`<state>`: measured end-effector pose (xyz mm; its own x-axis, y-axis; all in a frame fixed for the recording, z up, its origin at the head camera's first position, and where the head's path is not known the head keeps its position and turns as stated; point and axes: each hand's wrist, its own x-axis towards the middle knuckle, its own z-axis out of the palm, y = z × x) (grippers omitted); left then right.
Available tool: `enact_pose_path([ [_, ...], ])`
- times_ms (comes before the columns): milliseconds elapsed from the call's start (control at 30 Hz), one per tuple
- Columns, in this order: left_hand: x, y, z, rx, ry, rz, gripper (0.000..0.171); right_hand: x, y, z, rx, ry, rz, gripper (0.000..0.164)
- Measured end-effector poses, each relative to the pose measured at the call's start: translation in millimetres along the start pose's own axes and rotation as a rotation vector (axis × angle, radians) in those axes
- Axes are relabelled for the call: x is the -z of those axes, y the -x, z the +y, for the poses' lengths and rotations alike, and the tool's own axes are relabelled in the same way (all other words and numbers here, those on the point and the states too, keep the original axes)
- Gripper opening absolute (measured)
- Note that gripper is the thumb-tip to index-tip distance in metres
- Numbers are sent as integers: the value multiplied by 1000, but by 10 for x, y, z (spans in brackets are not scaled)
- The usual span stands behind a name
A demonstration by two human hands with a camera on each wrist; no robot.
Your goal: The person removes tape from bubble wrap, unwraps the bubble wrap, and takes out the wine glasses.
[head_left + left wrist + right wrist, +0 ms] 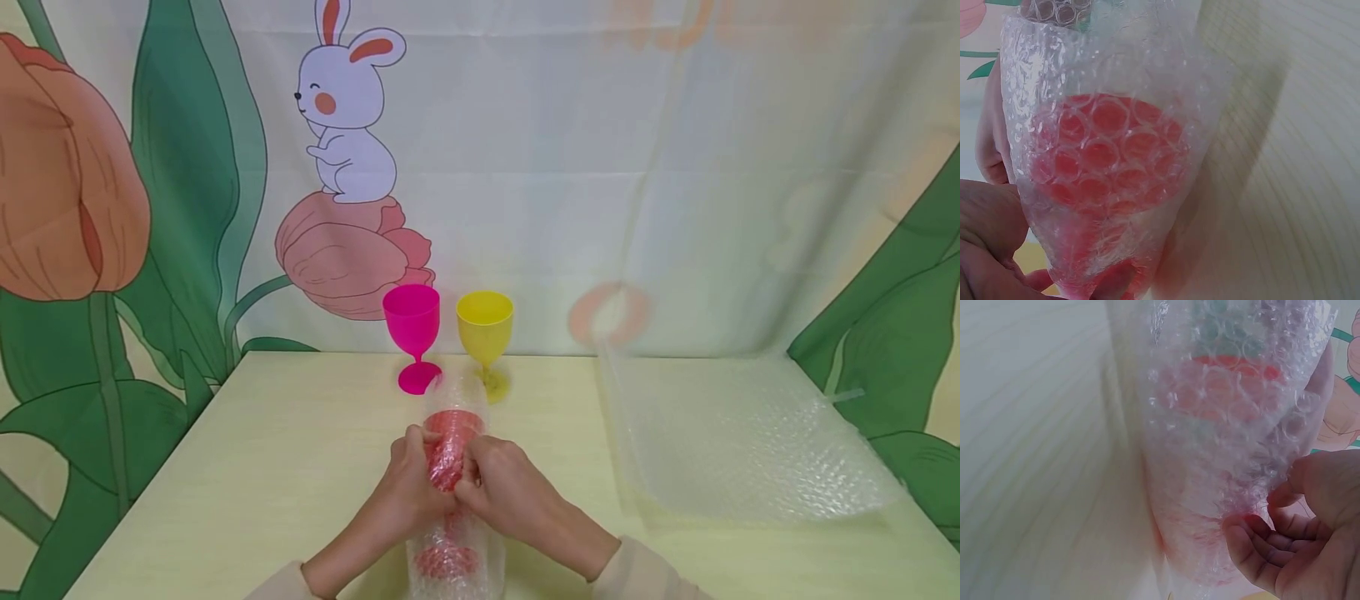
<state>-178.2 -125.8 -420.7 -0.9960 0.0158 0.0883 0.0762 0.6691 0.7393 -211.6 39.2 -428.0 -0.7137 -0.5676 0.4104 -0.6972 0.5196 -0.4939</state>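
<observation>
A red goblet point(453, 423) lies rolled in clear bubble wrap point(459, 392), its bowl pointing away from me and its round foot toward me. My left hand point(412, 487) grips the wrapped goblet from the left, around the bowl. On the other side, my right hand point(517, 492) pinches the bubble wrap with thumb and curled fingers. The left wrist view shows the red foot point(1110, 153) through the bubbles, with loose wrap extending past it. In the right wrist view, the right fingertips point(1244, 540) press at the layered wrap.
A pink goblet point(412, 321) and a yellow goblet point(485, 325) stand upright just beyond the wrapped one. Another sheet of bubble wrap point(750, 450) lies flat on the right of the pale table point(262, 467). Behind hangs a printed curtain point(525, 167) with a rabbit and tulips.
</observation>
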Motion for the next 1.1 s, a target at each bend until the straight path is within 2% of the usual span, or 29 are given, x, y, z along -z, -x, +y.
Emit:
enact_pose_path([
  [300, -2, -13, 23, 64, -13, -20, 70, 10, 16, 11, -94, -163, 20, 21],
  [400, 10, -14, 37, 93, -14, -26, 70, 14, 20, 17, -117, -179, 16, 19],
  [567, 22, -16, 63, 136, 1, -21, 70, 39, 27, 16, -207, -205, 17, 14],
  [733, 8, -32, 68, 133, -27, -15, 72, 67, 37, 11, -272, -255, 18, 10],
  [933, -8, -53, 79, 177, -35, -28, 82, 86, 45, 13, -321, -317, 11, 4],
  [1100, -17, -65, 86, 196, -41, -34, 85, 85, 32, 25, -324, -366, 3, 22],
])
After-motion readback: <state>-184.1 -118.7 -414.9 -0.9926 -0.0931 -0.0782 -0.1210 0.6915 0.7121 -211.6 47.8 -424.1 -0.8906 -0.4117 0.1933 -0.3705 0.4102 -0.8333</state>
